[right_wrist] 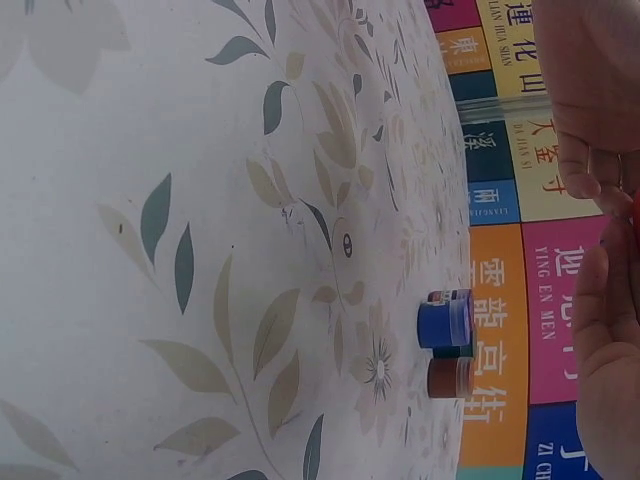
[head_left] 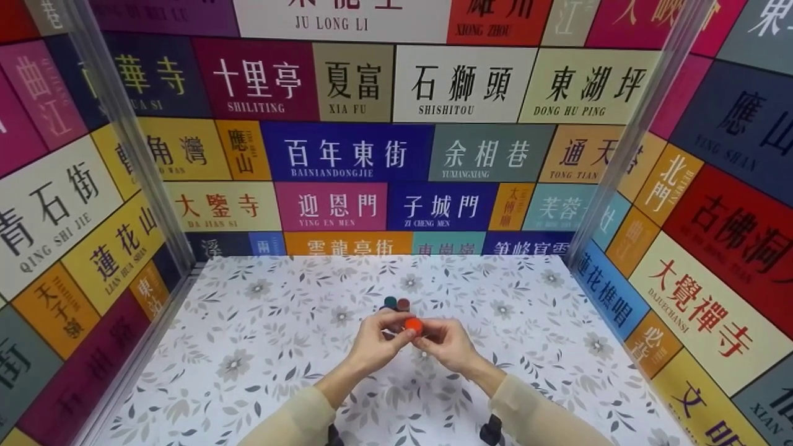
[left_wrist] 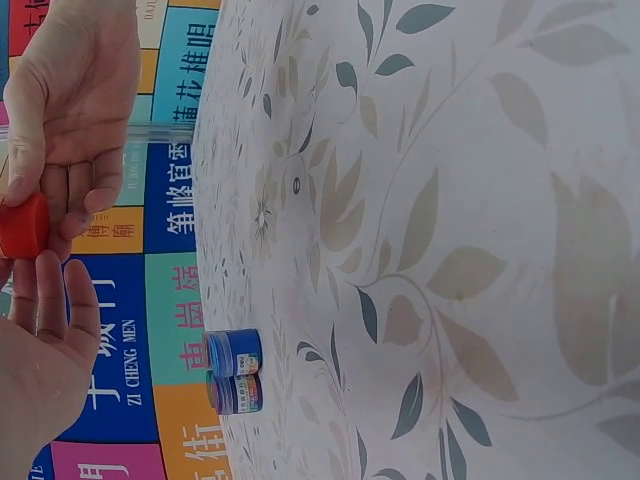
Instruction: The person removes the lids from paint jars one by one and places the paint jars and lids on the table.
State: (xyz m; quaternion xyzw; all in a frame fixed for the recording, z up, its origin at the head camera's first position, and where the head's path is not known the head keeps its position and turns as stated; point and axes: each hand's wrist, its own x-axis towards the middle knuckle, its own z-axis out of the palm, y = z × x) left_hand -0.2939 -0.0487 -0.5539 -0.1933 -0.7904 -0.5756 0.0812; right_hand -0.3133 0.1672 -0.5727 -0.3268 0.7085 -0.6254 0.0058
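Near the middle of the table, a small orange-red paint jar [head_left: 413, 325] is held up between both hands. My left hand [head_left: 376, 342] pinches it from the left with thumb and fingers. From the right, my right hand [head_left: 448, 344] grips its side with thumb and fingertips. In the left wrist view the red jar [left_wrist: 24, 226] shows at the left edge between the two hands. Just beyond the hands in the head view stand a green-topped jar [head_left: 390, 302] and a brown-topped jar [head_left: 404, 304]. A blue-sided jar [right_wrist: 440, 323] stands beside the brown jar [right_wrist: 449, 378] in the right wrist view.
A white table covering [head_left: 279, 378] with grey leaves and flowers lies under everything. Panels of colourful place-name signs [head_left: 347, 152] rise at the back and both sides. Clear strips [head_left: 133, 136] run up the corners.
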